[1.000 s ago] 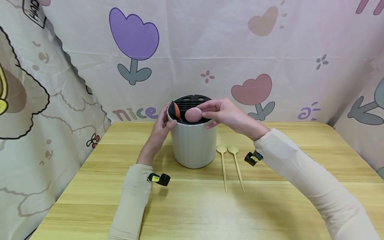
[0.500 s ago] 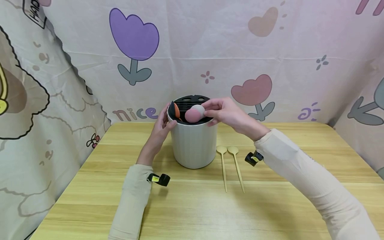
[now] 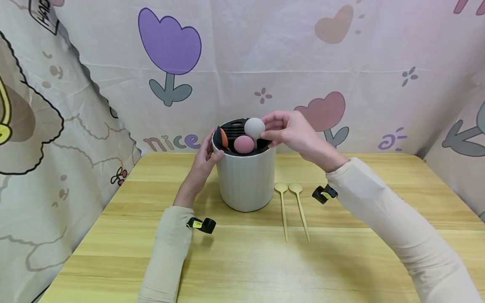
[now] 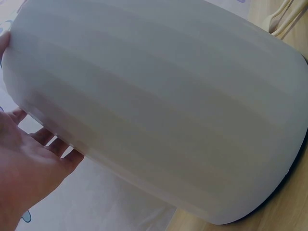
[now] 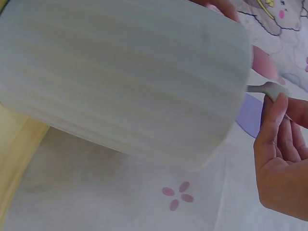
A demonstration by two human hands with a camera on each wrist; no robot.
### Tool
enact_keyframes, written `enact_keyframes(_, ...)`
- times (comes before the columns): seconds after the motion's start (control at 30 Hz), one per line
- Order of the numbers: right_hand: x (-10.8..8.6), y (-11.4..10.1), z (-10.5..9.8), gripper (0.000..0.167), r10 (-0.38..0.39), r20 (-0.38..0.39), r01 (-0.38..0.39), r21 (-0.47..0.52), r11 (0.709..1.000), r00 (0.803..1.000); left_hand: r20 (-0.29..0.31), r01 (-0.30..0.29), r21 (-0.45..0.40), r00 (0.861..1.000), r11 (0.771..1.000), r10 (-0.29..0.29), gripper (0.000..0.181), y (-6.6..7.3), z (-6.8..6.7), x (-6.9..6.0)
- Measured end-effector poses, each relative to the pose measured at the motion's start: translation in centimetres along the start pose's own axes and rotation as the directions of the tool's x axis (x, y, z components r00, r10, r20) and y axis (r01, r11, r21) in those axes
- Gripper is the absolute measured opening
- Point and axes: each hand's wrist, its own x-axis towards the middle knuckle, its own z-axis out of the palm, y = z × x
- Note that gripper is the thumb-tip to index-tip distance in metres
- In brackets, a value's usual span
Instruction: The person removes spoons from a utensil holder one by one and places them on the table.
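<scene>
A white ribbed utensil holder (image 3: 246, 181) with a black slotted insert (image 3: 235, 130) stands upright on the table. My left hand (image 3: 201, 168) grips its left side near the rim, thumb at the front and fingers toward the back. My right hand (image 3: 293, 130) pinches a pale grey spoon (image 3: 254, 127) by its round bowl above the rim. In the right wrist view, the grey spoon's handle (image 5: 256, 88) runs down into the holder. A pink spoon (image 3: 244, 144) stands in the holder, its bowl (image 5: 264, 62) showing above the rim. At the insert's left is an orange-and-black utensil (image 3: 223, 138).
Two cream spoons (image 3: 282, 210) lie side by side on the wooden table (image 3: 242, 261), just right of the holder. Behind the table hangs a patterned cloth (image 3: 235, 50). Each wrist wears a small black camera (image 3: 207, 225).
My right hand has risen slightly with the grey spoon, whose bowl has come out from behind the pink one and now sits higher. The left hand keeps its grip on the holder.
</scene>
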Motion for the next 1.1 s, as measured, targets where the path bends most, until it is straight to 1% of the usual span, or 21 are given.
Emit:
enact_keyframes(0.17, -0.2, -1.3, -0.6, 0.029, -0.059, -0.050, 0.060, 0.013, 0.998, 0.997, 0.004, -0.005, -0.008, 1.000, 1.000, 0.005, 0.080, 0.0, 0.0, 0.1)
enact_keyframes(0.3, -0.4, -2.4, -1.0, 0.030, -0.115, -0.069, 0.117, 0.025, 0.993, 0.991, 0.002, -0.010, -0.005, 1.000, 1.000, 0.010, 0.081, 0.0, -0.1, 0.0)
enact_keyframes(0.47, -1.2, -3.8, -1.6, 0.032, -0.190, -0.101, 0.194, 0.034, 0.980, 0.977, -0.001, -0.004, -0.004, 1.000, 1.000, 0.004, 0.079, 0.0, -0.1, 0.0)
enact_keyframes(0.57, -1.8, -4.6, -1.9, 0.035, -0.270, -0.120, 0.279, 0.067, 0.958, 0.955, -0.004, 0.002, -0.004, 1.000, 1.000, -0.002, 0.079, 0.0, -0.1, 0.0)
enact_keyframes(0.67, -2.3, -5.3, -2.2, 0.037, -0.349, -0.142, 0.367, 0.128, 0.921, 0.926, -0.006, 0.007, -0.006, 1.000, 1.000, -0.007, 0.079, 0.0, 0.0, 0.1)
enact_keyframes(0.73, -2.6, -5.7, -2.3, 0.039, -0.387, -0.153, 0.410, 0.167, 0.897, 0.909, -0.006, 0.008, -0.007, 1.000, 1.000, -0.008, 0.079, 0.0, -0.1, 0.1)
enact_keyframes(0.77, -2.8, -5.9, -2.4, 0.040, -0.397, -0.161, 0.422, 0.177, 0.889, 0.904, -0.006, 0.007, -0.008, 1.000, 1.000, -0.007, 0.079, 0.0, -0.1, 0.1)
enact_keyframes(0.83, -3.1, -6.2, -2.5, 0.042, -0.421, -0.171, 0.449, 0.186, 0.874, 0.891, -0.005, 0.006, -0.009, 1.000, 1.000, -0.006, 0.080, 0.1, -0.1, 0.1)
enact_keyframes(1.0, -3.5, -6.6, -2.6, 0.046, -0.477, -0.216, 0.512, 0.152, 0.845, 0.852, -0.005, 0.005, -0.005, 1.000, 1.000, -0.005, 0.080, 0.1, -0.1, 0.0)
enact_keyframes(1.07, -3.6, -6.7, -2.5, 0.047, -0.477, -0.226, 0.515, 0.158, 0.842, 0.849, -0.005, 0.005, -0.001, 1.000, 1.000, -0.005, 0.079, 0.0, -0.1, 0.1)
enact_keyframes(1.1, -3.6, -6.7, -2.5, 0.047, -0.466, -0.226, 0.507, 0.179, 0.843, 0.856, -0.007, 0.005, 0.001, 1.000, 1.000, -0.005, 0.079, 0.0, -0.1, 0.1)
